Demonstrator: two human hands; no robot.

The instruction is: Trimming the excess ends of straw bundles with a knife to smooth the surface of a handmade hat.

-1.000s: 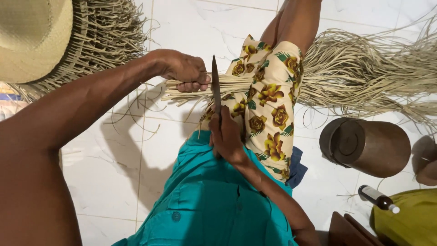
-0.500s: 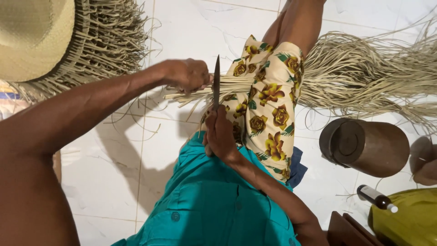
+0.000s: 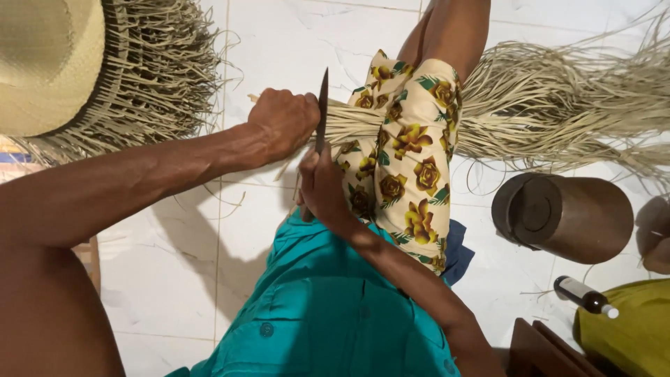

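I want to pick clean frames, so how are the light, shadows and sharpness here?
Head view: even, soft light; faint shadow on the white tile floor under the left arm; left hand, knife and straw bundle sharp; slight wide-angle bending at edges.

I see a woven straw hat (image 3: 42, 63) top left. A brown metal canister (image 3: 565, 218) lies right, a small dark bottle (image 3: 585, 297) near it.

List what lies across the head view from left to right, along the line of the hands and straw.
Woven straw hat → left hand gripping the straw ends → knife, blade up, held by the right hand → flowered cloth over the leg → loose straw bundle → brown cylinder lying on its side.
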